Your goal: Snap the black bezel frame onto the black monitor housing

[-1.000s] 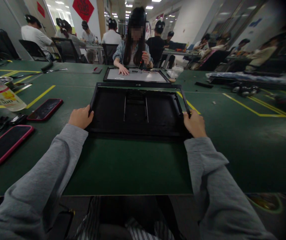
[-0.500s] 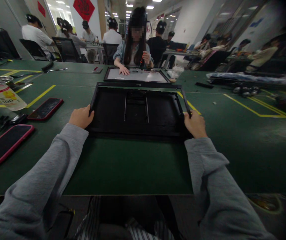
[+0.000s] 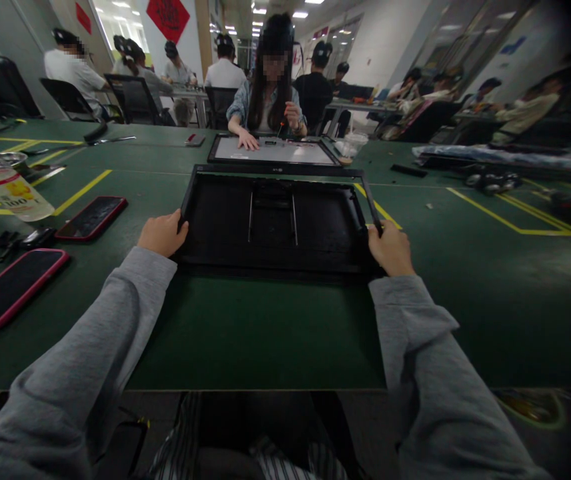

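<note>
A black monitor back shell (image 3: 275, 223) lies flat on the green table (image 3: 250, 333) in front of me, its hollow inner side up. A thin black bezel frame (image 3: 365, 193) sits around its rim. My left hand (image 3: 161, 233) grips the left edge of the shell, fingers curled over it. My right hand (image 3: 391, 250) is closed on the right edge, where the thin frame strip runs. Both arms wear grey sleeves.
Two phones in red cases (image 3: 90, 217) (image 3: 8, 290) lie at the left, near a plastic cup (image 3: 10, 190) and small tools (image 3: 15, 241). Across the table a person (image 3: 268, 93) works on a monitor panel (image 3: 271, 151) with a screwdriver. More people sit at tables behind.
My hands and the shell have stayed put. The person opposite has shifted the hand with the screwdriver slightly.
</note>
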Tool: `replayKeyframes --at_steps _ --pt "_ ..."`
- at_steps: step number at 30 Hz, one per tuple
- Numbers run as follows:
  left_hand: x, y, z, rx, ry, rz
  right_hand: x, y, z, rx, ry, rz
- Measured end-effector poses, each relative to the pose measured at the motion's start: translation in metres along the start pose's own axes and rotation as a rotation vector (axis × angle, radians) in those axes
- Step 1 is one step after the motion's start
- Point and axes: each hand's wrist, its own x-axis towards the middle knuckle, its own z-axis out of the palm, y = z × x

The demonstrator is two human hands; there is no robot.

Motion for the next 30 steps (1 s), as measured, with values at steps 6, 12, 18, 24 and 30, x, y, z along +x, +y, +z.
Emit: replayKeyframes --at_steps 6,12,18,24,30 --pt "-0.0004 0.0001 0.0 0.015 0.006 0.004 -0.0002 -0.0001 -0.0003 0.002 -0.012 0.016" --pt "-0.0009 0.0003 -0.0016 0.029 0.006 0.018 -0.0004 -0.0004 0.0 0.01 -0.008 0.002" --pt "-0.0008 0.0011 -0.0023 0.051 -0.007 -0.001 0.0002 -0.0001 0.0009 0.007 -0.003 0.008" --pt "-0.0017 0.0019 -0.0035 0.041 -0.001 0.003 0.0006 0.0005 0.0012 0.006 -0.001 0.008" --pt "-0.0016 0.0017 -0.0033 0.043 0.001 0.01 0.0001 0.0006 0.0006 0.027 -0.005 0.0"
